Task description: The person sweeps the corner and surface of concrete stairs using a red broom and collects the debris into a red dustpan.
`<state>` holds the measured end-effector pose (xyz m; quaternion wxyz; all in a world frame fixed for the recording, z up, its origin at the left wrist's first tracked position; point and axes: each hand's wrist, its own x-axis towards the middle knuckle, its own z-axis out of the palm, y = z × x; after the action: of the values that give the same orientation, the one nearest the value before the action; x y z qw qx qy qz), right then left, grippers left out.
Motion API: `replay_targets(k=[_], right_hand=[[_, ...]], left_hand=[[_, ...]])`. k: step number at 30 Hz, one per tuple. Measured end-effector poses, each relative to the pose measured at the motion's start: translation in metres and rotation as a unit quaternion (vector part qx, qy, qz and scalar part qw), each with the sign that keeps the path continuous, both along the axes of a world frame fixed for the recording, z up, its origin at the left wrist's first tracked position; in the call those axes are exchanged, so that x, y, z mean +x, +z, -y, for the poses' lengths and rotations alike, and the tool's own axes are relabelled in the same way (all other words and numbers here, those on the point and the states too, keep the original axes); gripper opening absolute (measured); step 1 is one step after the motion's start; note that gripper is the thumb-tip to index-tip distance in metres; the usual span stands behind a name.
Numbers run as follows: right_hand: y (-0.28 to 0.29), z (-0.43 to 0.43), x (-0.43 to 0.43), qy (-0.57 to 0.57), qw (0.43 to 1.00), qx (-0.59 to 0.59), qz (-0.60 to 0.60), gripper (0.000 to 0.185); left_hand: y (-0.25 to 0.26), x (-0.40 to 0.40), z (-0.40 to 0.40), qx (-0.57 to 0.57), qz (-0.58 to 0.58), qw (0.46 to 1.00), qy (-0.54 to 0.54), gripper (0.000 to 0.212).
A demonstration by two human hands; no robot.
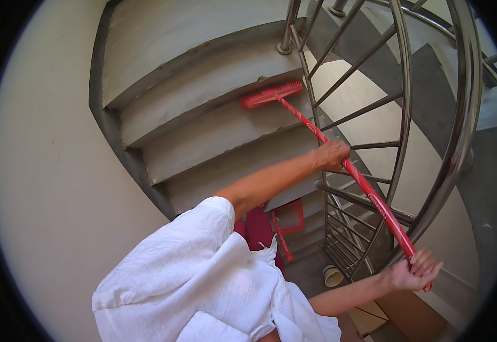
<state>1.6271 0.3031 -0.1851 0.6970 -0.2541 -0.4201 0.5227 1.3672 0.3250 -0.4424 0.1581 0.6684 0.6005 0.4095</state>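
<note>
A red broom with a striped handle (370, 192) reaches diagonally across the view. Its red brush head (274, 95) lies on a concrete stair tread, near the riser and close to the railing; the head is slightly blurred. My left hand (333, 154) grips the handle around its middle, beside the metal bars. Lower right, my right hand (417, 270) wraps the handle near its end, where a red hanging loop pokes out below. A red dustpan (290, 218) with a long handle is beyond my legs, on the lower stairs.
Curved concrete steps (205, 128) run between a pale wall (60, 171) and a stainless steel railing (462, 128). Through the bars another flight shows. A pale bucket (332, 276) stands on the floor below. A brown panel (419, 314) lies at the lower right.
</note>
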Motion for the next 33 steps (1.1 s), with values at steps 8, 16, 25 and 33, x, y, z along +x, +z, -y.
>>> replay_targets(k=[8,16,25,33], right_hand=[[-0.025,-0.078,-0.032,-0.079,0.996,-0.032,0.008,0.048],[-0.024,-0.073,-0.007,0.004,0.999,-0.037,-0.002,0.048],[-0.013,-0.069,-0.025,-0.011,1.0,0.002,0.0,0.047],[-0.022,-0.09,-0.022,-0.029,0.998,-0.051,0.013,0.048]], left_hand=[[-0.043,-0.015,-0.055,-0.036,-0.019,0.998,0.038,0.011],[-0.022,-0.004,-0.011,-0.095,-0.027,0.994,0.038,0.015],[-0.036,0.002,-0.066,0.08,-0.031,0.992,0.096,0.011],[-0.041,0.001,-0.037,0.074,-0.023,0.992,0.101,0.012]])
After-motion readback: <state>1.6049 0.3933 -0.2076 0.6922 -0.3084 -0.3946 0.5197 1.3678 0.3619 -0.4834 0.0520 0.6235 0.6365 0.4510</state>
